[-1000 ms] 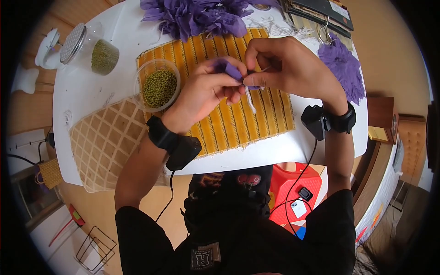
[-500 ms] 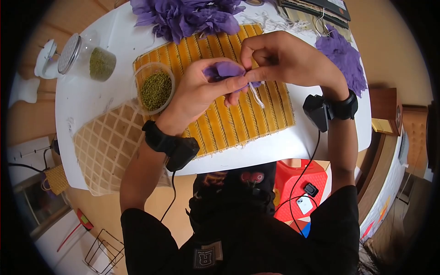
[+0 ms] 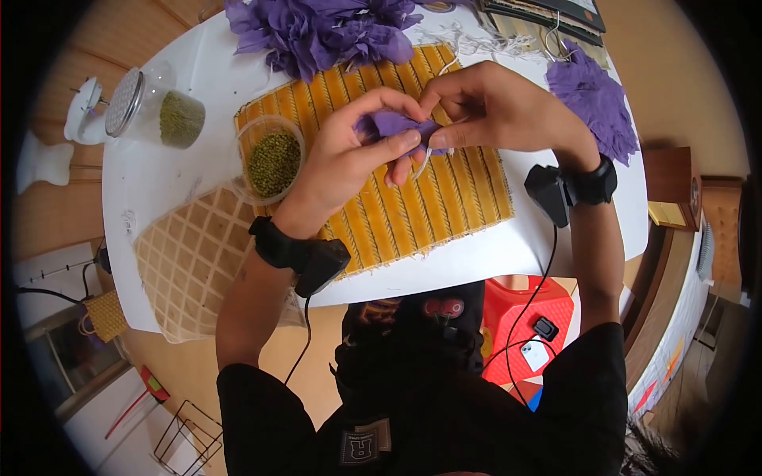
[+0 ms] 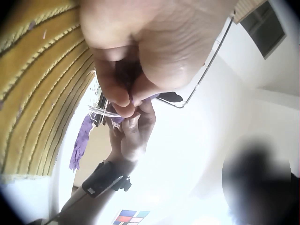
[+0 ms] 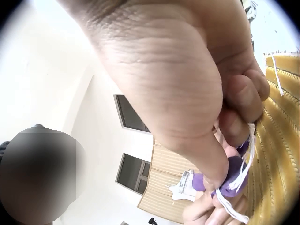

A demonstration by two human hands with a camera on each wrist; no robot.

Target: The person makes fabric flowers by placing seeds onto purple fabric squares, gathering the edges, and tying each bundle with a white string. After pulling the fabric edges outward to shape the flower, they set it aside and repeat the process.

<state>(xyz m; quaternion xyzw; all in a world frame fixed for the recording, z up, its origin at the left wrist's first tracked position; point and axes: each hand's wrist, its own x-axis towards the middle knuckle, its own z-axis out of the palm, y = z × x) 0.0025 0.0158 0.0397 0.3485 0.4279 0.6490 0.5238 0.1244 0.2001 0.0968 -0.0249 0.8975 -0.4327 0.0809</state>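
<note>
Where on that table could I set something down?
The white table has room between the jar and lattice cloth, and a narrow strip on the striped mat's near side. Its far edge is crowded: a purple heap, a dark stack.

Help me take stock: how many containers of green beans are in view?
2. One is the jar at the left side of the table; the other is the round tub at the left edge of the yellow mat.
</note>
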